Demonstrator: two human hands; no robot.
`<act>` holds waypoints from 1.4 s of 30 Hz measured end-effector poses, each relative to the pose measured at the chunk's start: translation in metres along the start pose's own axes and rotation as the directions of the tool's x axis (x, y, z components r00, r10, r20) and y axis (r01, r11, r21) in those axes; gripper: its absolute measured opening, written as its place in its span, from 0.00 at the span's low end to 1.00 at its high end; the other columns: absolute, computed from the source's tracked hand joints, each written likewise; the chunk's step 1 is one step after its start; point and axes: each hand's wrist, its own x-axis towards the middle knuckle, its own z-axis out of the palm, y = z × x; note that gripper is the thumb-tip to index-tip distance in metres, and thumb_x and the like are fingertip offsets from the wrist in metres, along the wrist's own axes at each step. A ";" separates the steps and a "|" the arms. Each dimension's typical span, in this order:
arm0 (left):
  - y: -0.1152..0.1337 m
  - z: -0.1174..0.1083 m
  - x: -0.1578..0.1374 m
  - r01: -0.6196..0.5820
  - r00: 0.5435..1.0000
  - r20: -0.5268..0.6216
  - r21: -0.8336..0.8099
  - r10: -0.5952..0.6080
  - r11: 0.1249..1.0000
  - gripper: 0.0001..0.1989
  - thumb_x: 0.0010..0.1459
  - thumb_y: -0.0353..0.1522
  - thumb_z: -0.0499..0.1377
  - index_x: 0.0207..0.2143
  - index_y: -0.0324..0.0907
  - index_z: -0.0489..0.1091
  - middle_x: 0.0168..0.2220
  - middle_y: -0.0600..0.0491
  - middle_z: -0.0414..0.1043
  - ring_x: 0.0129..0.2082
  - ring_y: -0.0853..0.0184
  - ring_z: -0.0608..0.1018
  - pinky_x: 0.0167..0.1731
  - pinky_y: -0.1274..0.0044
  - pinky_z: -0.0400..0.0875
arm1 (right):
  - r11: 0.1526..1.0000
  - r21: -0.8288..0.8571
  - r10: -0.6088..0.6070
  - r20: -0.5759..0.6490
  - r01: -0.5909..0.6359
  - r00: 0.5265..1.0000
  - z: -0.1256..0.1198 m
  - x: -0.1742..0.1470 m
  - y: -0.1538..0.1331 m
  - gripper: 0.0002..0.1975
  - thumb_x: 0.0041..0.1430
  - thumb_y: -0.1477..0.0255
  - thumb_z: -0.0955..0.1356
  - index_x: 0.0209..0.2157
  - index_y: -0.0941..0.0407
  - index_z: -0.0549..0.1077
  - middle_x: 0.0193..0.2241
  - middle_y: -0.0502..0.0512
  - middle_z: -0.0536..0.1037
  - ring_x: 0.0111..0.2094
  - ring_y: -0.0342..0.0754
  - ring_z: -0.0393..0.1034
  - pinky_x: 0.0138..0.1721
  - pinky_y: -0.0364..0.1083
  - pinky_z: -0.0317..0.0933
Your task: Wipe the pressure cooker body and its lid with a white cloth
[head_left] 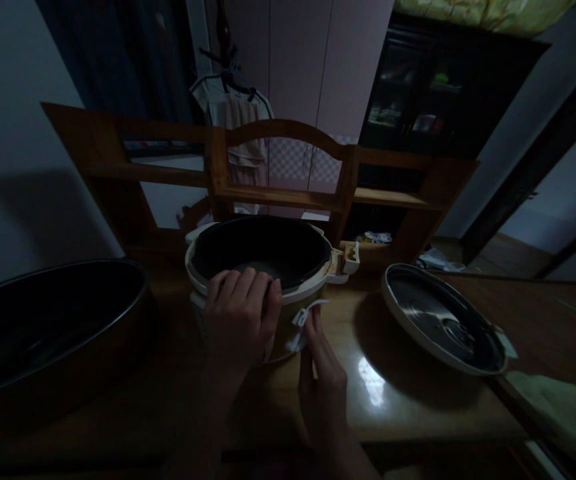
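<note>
A white rice cooker (313, 293) with a dark, open interior stands on a glossy wooden table. My left hand (243, 313) is closed over its front rim, fingers reaching to the inside and thumb at the right. Low at the cooker's front right side, my right hand (324, 360) pinches a crumpled white cloth (298, 333); the cloth lies against or very near the outer wall, and whether it is cloth or tissue is unclear in the dim light. The hinge (349, 259) sticks out at the cooker's right. Its inside bottom is partly hidden by my left hand.
A round lid (443, 320) lies inner side up on the right of the table. A large dark pot (133, 287) stands at the left. Behind the cooker rises a wooden rack (288, 193). A pale green cloth (558, 407) lies at the right edge.
</note>
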 end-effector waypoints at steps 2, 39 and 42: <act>0.000 0.000 0.000 0.001 1.000 0.006 -0.002 -0.001 1.000 0.07 0.62 0.33 0.52 0.30 0.45 0.65 0.29 0.52 0.66 0.35 0.61 0.68 0.45 0.66 0.60 | 0.997 -0.044 -0.056 0.020 0.057 0.998 0.003 -0.005 0.001 0.34 0.65 0.85 0.56 0.68 0.48 0.51 0.67 0.55 0.54 0.66 0.54 0.52 0.62 0.55 0.59; 0.000 -0.002 0.000 -0.007 1.000 0.027 0.032 0.006 0.999 0.08 0.64 0.34 0.51 0.30 0.44 0.64 0.29 0.53 0.66 0.35 0.62 0.67 0.45 0.66 0.61 | 0.948 -0.184 -0.260 0.019 0.259 0.965 0.007 -0.002 0.008 0.35 0.62 0.90 0.54 0.69 0.58 0.50 0.68 0.62 0.53 0.67 0.55 0.49 0.63 0.55 0.57; -0.001 -0.001 0.000 -0.005 1.000 0.025 0.031 0.004 0.999 0.08 0.64 0.34 0.51 0.30 0.44 0.64 0.29 0.53 0.66 0.35 0.61 0.68 0.46 0.66 0.61 | 0.939 -0.213 -0.269 0.035 0.270 0.962 0.012 -0.017 0.019 0.36 0.61 0.91 0.53 0.69 0.59 0.49 0.68 0.62 0.53 0.67 0.53 0.50 0.63 0.54 0.58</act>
